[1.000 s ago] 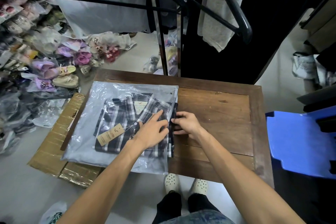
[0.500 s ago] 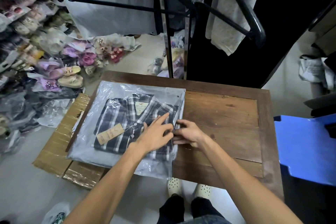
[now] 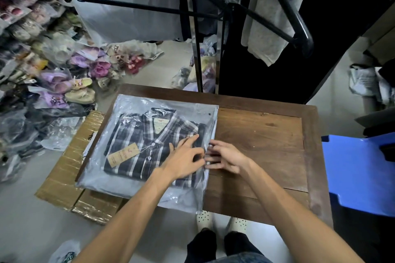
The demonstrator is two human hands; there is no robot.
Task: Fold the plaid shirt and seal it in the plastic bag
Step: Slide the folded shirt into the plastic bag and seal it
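A folded dark plaid shirt [image 3: 139, 145] with a brown paper tag lies inside a clear plastic bag [image 3: 128, 109] on the left half of a wooden table [image 3: 267, 134]. The bag's opening runs along its right edge, near the table's middle. My left hand [image 3: 183, 159] rests flat on the bag over the shirt's right side, fingers stretched toward the opening. My right hand [image 3: 226, 157] lies at the bag's right edge, fingertips touching the plastic flap. Both hands almost meet there.
A flattened cardboard box [image 3: 70, 168] sticks out under the table's left side. Bagged shoes [image 3: 64, 83] pile up on the floor at the left. A black clothes rack [image 3: 198, 13] with hanging garments stands behind the table. A blue plastic chair [image 3: 359, 173] sits at the right.
My hands have slid a little toward me along the bag's right edge. The shirt sits slightly deeper in the bag, and the camera has tilted.
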